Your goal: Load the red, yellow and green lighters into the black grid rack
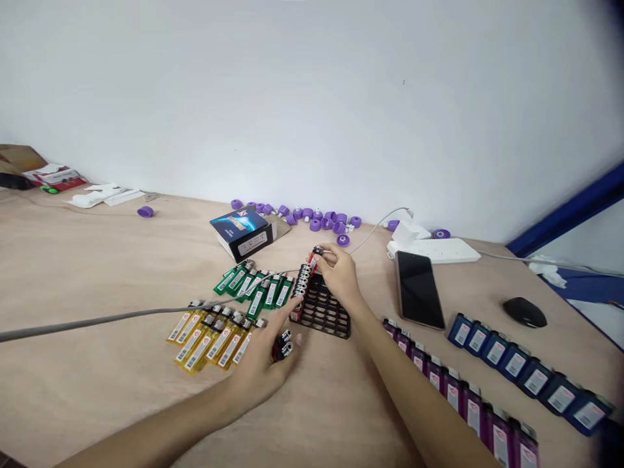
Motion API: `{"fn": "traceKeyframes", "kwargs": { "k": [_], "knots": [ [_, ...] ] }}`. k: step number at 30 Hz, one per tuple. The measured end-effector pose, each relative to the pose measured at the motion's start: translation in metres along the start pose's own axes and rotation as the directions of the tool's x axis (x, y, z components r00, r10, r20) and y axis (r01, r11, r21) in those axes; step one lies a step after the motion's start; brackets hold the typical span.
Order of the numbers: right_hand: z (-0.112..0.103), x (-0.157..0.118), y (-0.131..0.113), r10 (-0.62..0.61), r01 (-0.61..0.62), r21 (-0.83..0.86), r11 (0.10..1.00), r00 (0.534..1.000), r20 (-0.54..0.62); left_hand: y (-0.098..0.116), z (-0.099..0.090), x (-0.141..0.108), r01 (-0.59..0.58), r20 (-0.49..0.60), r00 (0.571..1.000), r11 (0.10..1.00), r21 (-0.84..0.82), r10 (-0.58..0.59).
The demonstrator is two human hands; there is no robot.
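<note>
A black grid tray (324, 312) lies at the middle of the table, with a row of red lighters (302, 286) standing along its left side. My right hand (338, 273) pinches a red lighter (312, 260) by its top at the far end of that row. My left hand (266, 357) holds a couple of lighters (283, 346) in the palm, their metal tops showing, while its index finger reaches to the near end of the row. Green lighters (256, 302) and yellow lighters (197, 351) lie left of the tray.
Purple lighters (453, 390) and blue lighters (514, 365) lie in rows at the right, near a phone (419, 289) and mouse (525, 312). Behind are an open box (244, 233), purple caps (326, 223) and a power strip (451, 249). A grey cable (121, 317) crosses the left side.
</note>
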State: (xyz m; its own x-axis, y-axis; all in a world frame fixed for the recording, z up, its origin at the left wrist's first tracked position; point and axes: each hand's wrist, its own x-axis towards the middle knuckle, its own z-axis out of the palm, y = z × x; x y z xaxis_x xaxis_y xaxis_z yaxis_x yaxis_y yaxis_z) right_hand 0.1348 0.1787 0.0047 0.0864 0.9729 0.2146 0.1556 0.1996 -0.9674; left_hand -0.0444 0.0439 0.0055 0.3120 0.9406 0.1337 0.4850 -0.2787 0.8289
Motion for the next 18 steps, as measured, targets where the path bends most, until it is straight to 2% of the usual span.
{"fn": "traceKeyframes", "kwargs": {
  "k": [9,18],
  "knots": [
    [-0.0018,-0.0071,0.0071,-0.096,0.101,-0.056,0.993,0.992,0.085,0.0040,0.0004,-0.0022,0.028,0.013,1.000,0.999,-0.029,-0.028],
    [-0.0022,-0.0073,0.0066,-0.143,0.152,-0.084,0.985,0.984,0.107,0.0058,0.0012,-0.0020,0.018,0.007,1.000,1.000,-0.025,-0.017]
  ]
}}
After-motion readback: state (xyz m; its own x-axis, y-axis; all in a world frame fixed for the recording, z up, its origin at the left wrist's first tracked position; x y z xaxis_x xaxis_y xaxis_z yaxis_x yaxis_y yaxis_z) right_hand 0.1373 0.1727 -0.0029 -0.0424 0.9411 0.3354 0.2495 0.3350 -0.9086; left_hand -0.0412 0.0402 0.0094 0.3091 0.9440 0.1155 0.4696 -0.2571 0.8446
